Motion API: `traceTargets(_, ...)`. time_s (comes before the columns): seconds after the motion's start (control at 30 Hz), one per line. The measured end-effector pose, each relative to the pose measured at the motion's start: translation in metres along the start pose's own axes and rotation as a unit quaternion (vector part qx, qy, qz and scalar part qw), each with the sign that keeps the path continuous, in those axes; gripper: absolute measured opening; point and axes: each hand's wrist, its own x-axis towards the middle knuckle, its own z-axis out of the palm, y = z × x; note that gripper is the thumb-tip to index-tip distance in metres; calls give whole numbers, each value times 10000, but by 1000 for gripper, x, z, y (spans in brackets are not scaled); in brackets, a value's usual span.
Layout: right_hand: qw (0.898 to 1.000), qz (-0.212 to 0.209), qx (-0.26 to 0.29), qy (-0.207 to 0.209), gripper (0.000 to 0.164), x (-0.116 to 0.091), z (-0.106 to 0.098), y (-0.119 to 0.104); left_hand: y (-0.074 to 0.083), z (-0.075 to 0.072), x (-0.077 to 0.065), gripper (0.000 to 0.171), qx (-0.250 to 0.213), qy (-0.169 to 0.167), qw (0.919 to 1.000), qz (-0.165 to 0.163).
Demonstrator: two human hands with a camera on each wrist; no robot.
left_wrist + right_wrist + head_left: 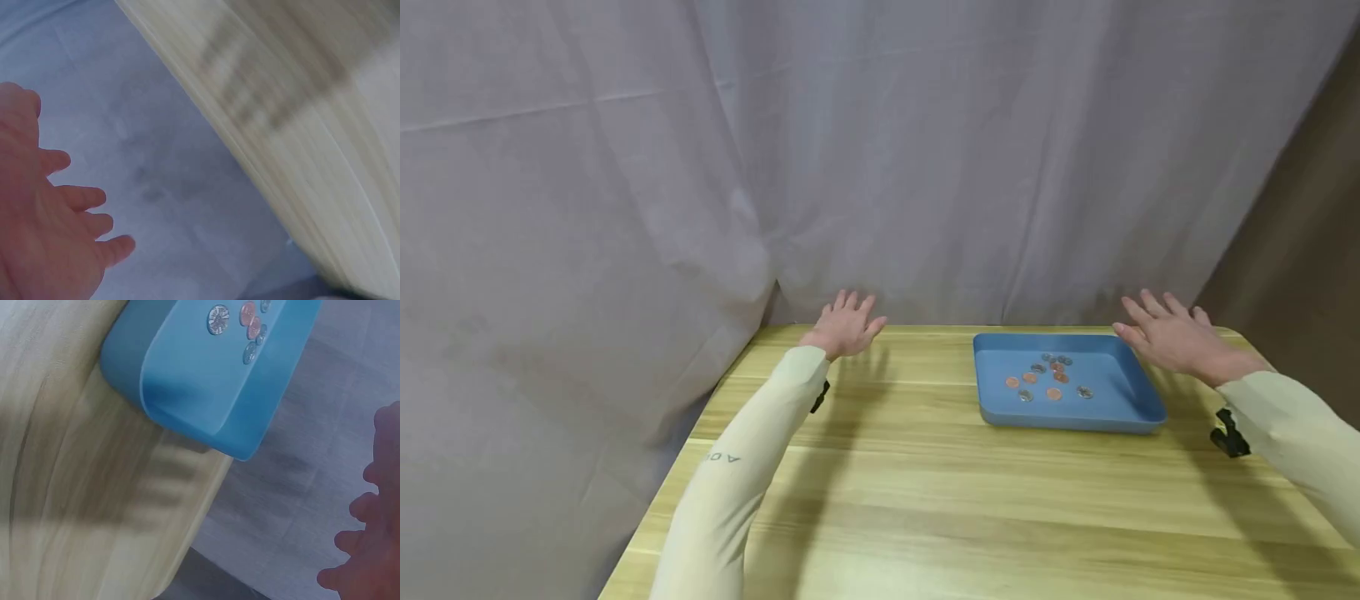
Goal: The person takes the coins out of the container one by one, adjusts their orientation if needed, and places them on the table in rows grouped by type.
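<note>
A shallow blue tray [1000, 412] lies on the right half of the table, with several silver and copper coins [1054, 394] scattered on its bottom. My left hand [844, 326] hovers over the table's far edge, left of the tray, fingers spread and holding nothing. The left wrist view shows the same hand [50, 219] with its palm bare. Just right of the tray's far corner, my right hand [1180, 337] is held in the air with spread fingers, touching nothing. In the right wrist view, the tray's corner [187, 425] shows beside several coins [218, 319].
The wooden table [880, 500] has its far edge close to a hanging grey curtain [880, 167]. A darker brown surface [1315, 275] stands at the far right. Shadows of both arms fall across the tabletop.
</note>
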Motion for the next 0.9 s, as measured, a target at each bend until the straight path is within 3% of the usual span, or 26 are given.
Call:
traceTargets(0.37,9997,-152,189,6,83,-7,31,14,30,9,11,67,-544,0,9979,345)
traceTargets(0.63,9991,-390,28,148,75,-4,47,21,45,12,15,67,-1147,229,9925,355)
traceTargets(0.9,9974,-406,405,437,74,3,65,27,60,17,18,63,-1233,343,9901,570)
